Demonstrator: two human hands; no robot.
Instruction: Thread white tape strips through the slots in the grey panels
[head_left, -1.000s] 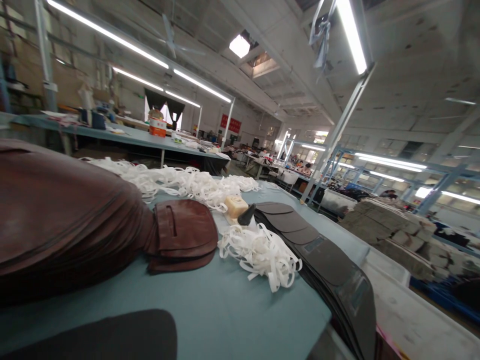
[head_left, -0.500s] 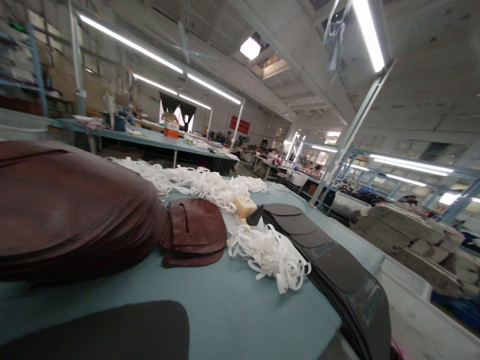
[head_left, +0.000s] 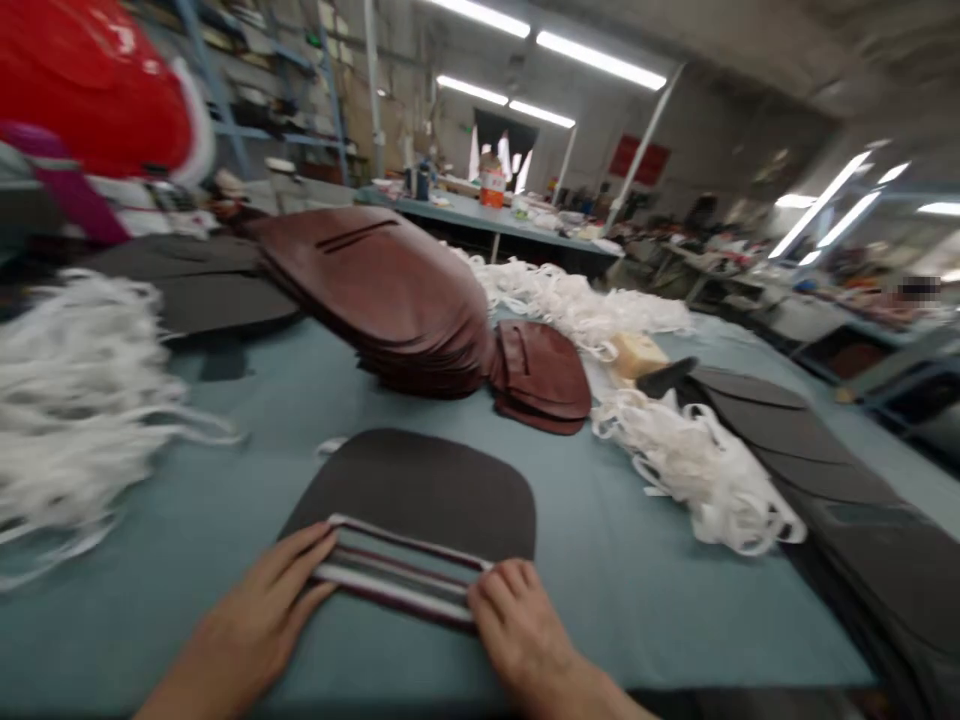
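Note:
A dark grey rounded leather panel (head_left: 431, 480) lies on the teal table in front of me. Across its near side runs a long slot edged with white strips and a thin dark red line. My left hand (head_left: 274, 595) grips the slot's left end, fingers together on top and thumb at the near edge. At the right end, my right hand (head_left: 517, 615) has its curled fingers closed on the panel. Slight blur hides the exact fingertip contact. Beyond the panel rises a pile of brown leather panels (head_left: 405, 290), with smaller brown pieces (head_left: 544, 370) beside it.
White strips heap up at left (head_left: 75, 390), at right (head_left: 694, 465) and along the back. A yellowish block (head_left: 637, 355) and a dark pointed object (head_left: 667, 377) sit near the right heap. Grey panels (head_left: 847, 490) overlap along the right edge. Something shiny red (head_left: 90, 85) looms upper left.
The view has swung left and downward. Both my hands, out of view before, now hold the grey panel. The left strip heap and the red object have come into view.

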